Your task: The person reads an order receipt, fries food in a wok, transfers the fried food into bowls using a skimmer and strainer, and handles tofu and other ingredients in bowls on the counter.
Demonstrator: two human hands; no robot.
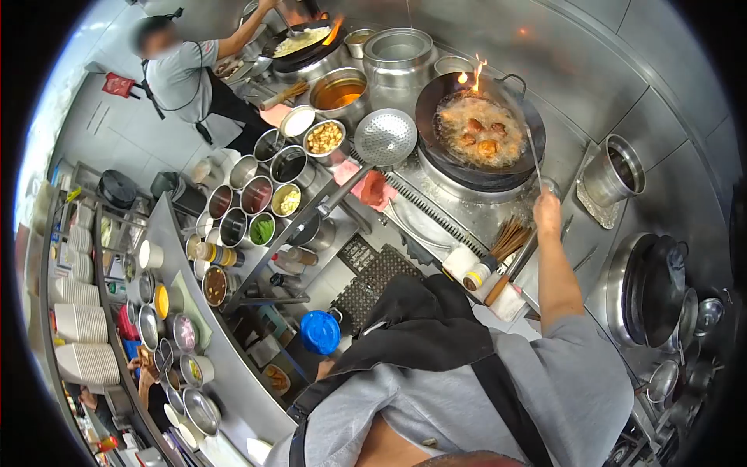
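My right hand (547, 210) is closed around a long, thin metal utensil (534, 152) that reaches up to the right side of the wok (433, 101); its far end I cannot make out. In the wok, several browned pieces of food (488, 147) sit in bubbling oil, and flames rise at the back rim. My left hand (325, 368) is low by my hip, just below a round blue plastic container (320, 332). Its fingers are mostly hidden, and whether it touches the container is unclear.
A perforated strainer (385, 137) lies left of the wok. Metal pots (339, 95) and ingredient tins (257, 194) stand farther left. A bamboo brush (510, 237) rests by the stove's front edge. Another person (179, 78) works at a flaming wok (303, 47). Stacked woks (657, 288) are at right.
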